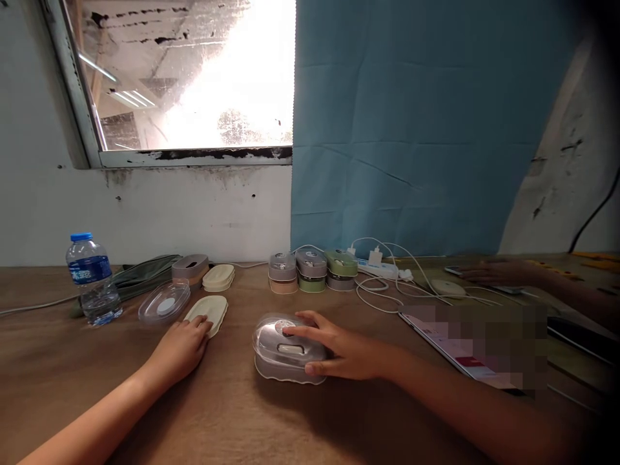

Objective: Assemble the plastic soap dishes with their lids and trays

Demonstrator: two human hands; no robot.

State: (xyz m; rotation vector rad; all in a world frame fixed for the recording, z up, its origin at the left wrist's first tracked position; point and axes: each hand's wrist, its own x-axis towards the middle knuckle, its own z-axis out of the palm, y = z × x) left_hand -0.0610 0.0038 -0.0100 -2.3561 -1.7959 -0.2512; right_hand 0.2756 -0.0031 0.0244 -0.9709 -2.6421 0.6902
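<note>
A small grey lunch box with a clear lid lies on the brown table in front of me. My right hand rests on its right side, thumb and fingers wrapped around the lid. My left hand lies further left, fingertips on the near end of a flat beige oval insert. Beside that insert sits a clear plastic lid.
A water bottle stands at the left. Near the wall sit a grey box, stacked beige inserts, three stacked boxes and a power strip with white cables. Another person's hand rests at the right, by a blurred tablet.
</note>
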